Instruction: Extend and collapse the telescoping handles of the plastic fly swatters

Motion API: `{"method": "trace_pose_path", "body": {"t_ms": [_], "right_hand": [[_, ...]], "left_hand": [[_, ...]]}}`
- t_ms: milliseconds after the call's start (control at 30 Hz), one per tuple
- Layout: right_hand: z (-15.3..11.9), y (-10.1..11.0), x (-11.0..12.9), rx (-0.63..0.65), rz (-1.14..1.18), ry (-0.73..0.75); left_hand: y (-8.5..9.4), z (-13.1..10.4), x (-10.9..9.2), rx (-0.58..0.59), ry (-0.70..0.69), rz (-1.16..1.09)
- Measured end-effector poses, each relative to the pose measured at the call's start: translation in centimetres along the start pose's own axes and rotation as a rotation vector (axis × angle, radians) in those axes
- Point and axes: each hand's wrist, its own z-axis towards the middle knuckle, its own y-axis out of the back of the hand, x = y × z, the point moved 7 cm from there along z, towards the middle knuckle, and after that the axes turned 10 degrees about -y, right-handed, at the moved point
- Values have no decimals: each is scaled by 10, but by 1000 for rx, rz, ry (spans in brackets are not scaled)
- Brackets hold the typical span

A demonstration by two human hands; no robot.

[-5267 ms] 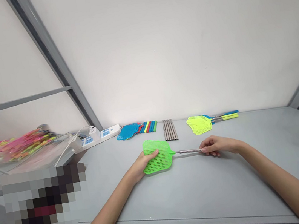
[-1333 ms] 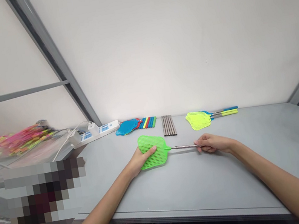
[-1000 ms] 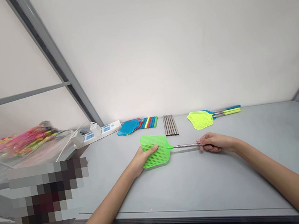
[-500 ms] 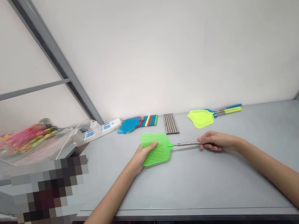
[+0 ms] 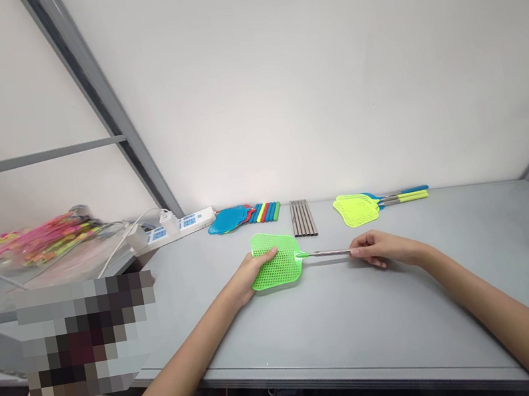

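A green fly swatter head [image 5: 280,263] with a perforated face is pinched at its left edge by my left hand [image 5: 246,281], thumb on top. From its neck a thin metal rod [image 5: 329,253] runs right to my right hand [image 5: 379,250]. The fingers of that hand close round the rod's far end and hide it. The swatter is held a little above the grey table [image 5: 326,323], roughly level.
Along the wall lie blue and red swatter heads [image 5: 228,219], several coloured handles [image 5: 265,212], a row of metal tubes [image 5: 303,218], and yellow and blue swatters with handles [image 5: 357,209]. A power strip [image 5: 173,232] with plugs stands left. Colourful items [image 5: 48,241] fill a neighbouring surface.
The fingers of my right hand have shifted slightly on the rod's end. My left hand keeps the green head in nearly the same spot.
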Motion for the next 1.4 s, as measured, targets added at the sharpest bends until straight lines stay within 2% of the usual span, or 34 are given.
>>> {"method": "trace_pose_path", "body": {"t_ms": [167, 233, 700, 867, 1100, 1400], "right_hand": [[-5, 13, 18, -313, -174, 190], [-7, 12, 22, -355, -230, 235], [2, 7, 2, -245, -183, 132], [5, 5, 1, -186, -183, 122], [7, 7, 2, -210, -176, 106], [9, 9, 1, -182, -166, 91]], "left_hand": [[1, 2, 0, -17, -8, -4], [-1, 1, -1, -17, -15, 2], [-5, -2, -4, 7, -174, 180], [-4, -2, -2, -1, -162, 162], [-3, 1, -2, -15, -141, 121], [-4, 1, -3, -2, -128, 112]]}}
